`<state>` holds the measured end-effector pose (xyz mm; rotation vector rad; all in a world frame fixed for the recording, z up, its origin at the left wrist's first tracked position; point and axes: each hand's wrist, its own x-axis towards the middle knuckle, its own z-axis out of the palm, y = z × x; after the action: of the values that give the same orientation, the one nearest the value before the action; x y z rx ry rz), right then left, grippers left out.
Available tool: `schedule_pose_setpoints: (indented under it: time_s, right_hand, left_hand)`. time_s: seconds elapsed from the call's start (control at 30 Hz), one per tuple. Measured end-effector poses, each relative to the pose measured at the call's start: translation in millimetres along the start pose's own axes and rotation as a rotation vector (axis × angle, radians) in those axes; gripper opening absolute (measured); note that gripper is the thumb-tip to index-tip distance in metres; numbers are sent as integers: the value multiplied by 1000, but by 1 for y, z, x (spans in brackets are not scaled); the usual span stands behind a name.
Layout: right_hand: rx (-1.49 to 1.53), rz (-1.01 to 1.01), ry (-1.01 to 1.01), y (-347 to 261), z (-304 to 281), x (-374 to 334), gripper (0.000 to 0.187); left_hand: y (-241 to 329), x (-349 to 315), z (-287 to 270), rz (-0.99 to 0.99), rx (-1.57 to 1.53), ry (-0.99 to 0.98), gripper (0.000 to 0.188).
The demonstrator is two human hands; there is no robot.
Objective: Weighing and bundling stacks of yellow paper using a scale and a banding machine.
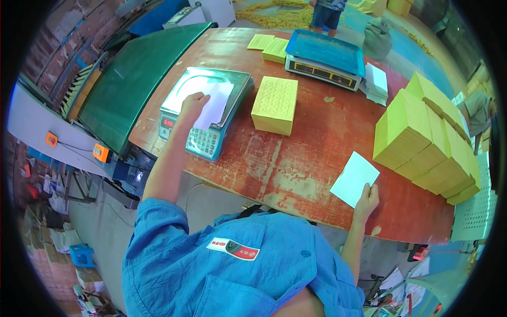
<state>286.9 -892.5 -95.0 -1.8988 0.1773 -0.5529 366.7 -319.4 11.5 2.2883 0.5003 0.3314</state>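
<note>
My left hand [195,103] is over the digital scale [238,79] at the left of the table, its fingers closed at the edge of a pale sheet of paper [215,108]. That sheet overlaps the scale's metal pan and reaches down towards the keypad. At the right front, my right hand [367,202] grips the near corner of a whitish paper stack or sheet [355,178], just above the tabletop; its thickness is hard to tell. Between the hands, farther back, stands a block of yellow paper [274,105] with a round stamped pattern on top.
The worn red table [296,158] carries a second scale with a blue tray [325,53], small yellow stacks [275,49] and white sheets [375,83]. Large yellow paper blocks [422,142] fill its right side. A green conveyor belt [137,79] flanks the left; a person [327,16] stands beyond.
</note>
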Motion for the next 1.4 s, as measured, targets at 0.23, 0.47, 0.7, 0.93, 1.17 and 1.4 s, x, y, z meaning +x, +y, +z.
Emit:
schedule_pose_setpoints:
  time_s: [0.23, 0.47, 0.7, 0.93, 1.17, 1.4]
  right_hand:
    - [-82, 50, 67, 11, -15, 1, 14]
    - [-92, -21, 63, 7, 4, 1, 16]
    - [87, 42, 56, 5, -17, 1, 12]
    - [111, 116, -107, 20, -87, 27, 14]
    - [84, 109, -179, 43, -115, 45, 8]
    - [79, 50, -226, 49, -119, 49, 8]
  left_hand:
    - [38, -15, -19, 174, 231, 206, 33]
    - [128, -81, -49, 763, 545, 493, 6]
    - [302, -116, 76, 272, -687, -437, 10]
    - [437, -87, 239, 158, -1154, -898, 21]
    - [449, -61, 345, 71, -738, -695, 47]
    - [458, -72, 358, 316, -404, -524, 52]
